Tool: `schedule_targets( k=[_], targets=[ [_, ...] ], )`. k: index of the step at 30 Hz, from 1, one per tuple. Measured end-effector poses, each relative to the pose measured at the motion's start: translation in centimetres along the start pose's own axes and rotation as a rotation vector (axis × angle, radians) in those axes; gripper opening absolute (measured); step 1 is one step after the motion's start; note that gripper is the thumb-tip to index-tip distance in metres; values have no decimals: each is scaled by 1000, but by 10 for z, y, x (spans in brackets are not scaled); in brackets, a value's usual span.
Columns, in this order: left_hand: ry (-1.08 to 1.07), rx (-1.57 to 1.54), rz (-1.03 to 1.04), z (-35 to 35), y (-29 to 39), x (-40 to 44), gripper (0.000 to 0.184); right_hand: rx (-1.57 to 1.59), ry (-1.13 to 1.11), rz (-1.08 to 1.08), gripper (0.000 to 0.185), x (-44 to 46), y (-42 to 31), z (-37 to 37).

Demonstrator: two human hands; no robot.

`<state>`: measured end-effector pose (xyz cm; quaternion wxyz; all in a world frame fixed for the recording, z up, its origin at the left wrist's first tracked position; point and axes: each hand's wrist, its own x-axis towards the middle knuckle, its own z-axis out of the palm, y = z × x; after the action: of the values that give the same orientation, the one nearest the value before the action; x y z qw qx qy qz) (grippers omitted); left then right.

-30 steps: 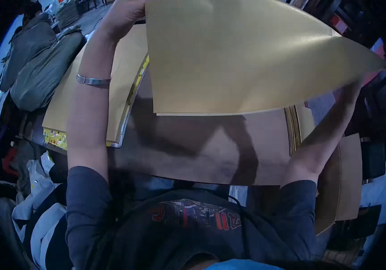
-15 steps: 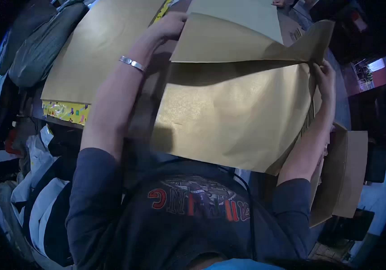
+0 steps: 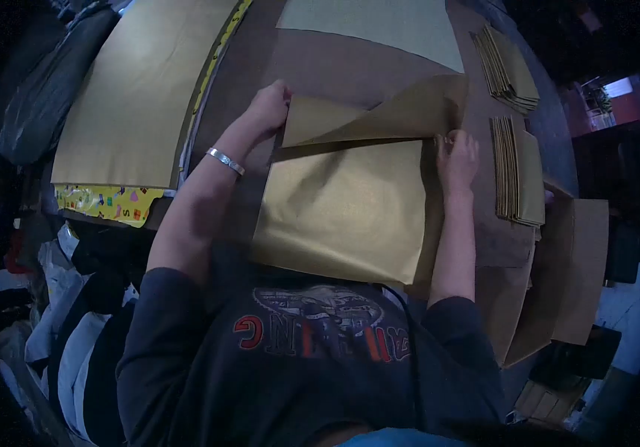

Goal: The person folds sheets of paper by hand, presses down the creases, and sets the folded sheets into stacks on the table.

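Note:
A large sheet of brown kraft paper lies in front of me, its near edge against my shirt. The far part is folded over toward me as a flap, and its right corner stands up. At the flap's upper left corner, my left hand is closed on the paper's edge. My right hand pinches the right edge where the flap meets the lower layer. The fingertips of both hands are partly hidden.
A stack of brown paper sheets lies at left on yellow patterned material. Folded brown paper bundles sit at right, above an open cardboard box. A pale sheet lies at the table's far side.
The paper has come down and left, and its right side has moved inward. My right hand has moved left with it; my left hand has come nearer. The folded bundles now show.

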<state>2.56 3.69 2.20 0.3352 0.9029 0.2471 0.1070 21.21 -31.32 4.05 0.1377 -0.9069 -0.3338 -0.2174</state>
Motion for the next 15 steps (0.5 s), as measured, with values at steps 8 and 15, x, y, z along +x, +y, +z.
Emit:
schedule_targets(
  k=[8,15],
  targets=[
    [-50,114,-22,-8,5,-4,42,252,-75,-450,26,-7,-66,26],
    [-42,187,68,-43,21,-80,62,46,-306,-233,51,3,-53,40]
  ],
)
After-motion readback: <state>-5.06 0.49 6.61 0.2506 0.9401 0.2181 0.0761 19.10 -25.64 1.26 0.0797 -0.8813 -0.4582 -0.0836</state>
